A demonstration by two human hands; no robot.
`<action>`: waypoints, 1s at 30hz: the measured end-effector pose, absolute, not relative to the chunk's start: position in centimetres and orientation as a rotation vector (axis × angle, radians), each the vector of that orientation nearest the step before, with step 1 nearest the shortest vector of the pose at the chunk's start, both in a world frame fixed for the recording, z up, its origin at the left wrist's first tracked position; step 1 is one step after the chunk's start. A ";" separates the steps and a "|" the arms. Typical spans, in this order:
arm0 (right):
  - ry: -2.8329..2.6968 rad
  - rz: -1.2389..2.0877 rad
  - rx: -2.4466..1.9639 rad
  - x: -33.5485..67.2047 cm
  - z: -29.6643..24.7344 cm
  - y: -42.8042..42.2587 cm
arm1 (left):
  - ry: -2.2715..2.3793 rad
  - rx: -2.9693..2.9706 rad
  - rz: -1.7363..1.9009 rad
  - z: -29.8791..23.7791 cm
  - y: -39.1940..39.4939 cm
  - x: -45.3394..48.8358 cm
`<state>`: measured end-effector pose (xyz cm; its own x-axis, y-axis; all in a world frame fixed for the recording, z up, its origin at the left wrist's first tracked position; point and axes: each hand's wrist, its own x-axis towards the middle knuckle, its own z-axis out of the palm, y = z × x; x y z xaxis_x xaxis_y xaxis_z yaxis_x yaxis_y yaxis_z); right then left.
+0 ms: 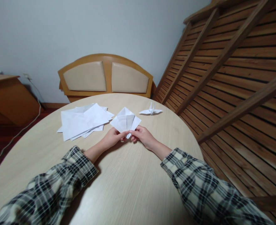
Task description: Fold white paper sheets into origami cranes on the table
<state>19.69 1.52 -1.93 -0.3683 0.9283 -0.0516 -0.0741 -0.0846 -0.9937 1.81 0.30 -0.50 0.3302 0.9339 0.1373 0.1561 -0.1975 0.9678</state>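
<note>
A white folded paper, diamond-shaped with creases and a folded flap, is held up over the table between both hands. My left hand pinches its lower left edge, the thumb pressed on the front near the bottom tip. From the other side my right hand pinches the lower right edge, its thumb almost meeting the left one. The fingers behind the paper are partly hidden. Beyond my right hand a finished paper crane with spread wings stands on the table.
Several loose white paper sheets lie in an untidy pile at the left of the round wooden table. Behind the table stands a padded headboard. Slatted wooden panels lean along the right side. A cable trails at the left.
</note>
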 end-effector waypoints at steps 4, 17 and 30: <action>-1.315 1.339 -0.991 20.0 -2.4 1.9 | 1.020 1.573 0.988 -0.3 0.2 1.9; -1.537 0.934 -0.785 20.8 -2.3 2.7 | 1.059 1.717 0.856 -0.6 0.3 1.7; -1.394 1.112 -0.863 20.5 -1.8 2.4 | 1.008 1.452 1.057 -0.9 1.0 1.4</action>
<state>20.53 2.37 -1.80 -0.1329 0.9435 0.3035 -0.0861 0.2941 -0.9519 1.42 0.97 -0.87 0.2609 0.9602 0.0998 0.0542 -0.1178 0.9916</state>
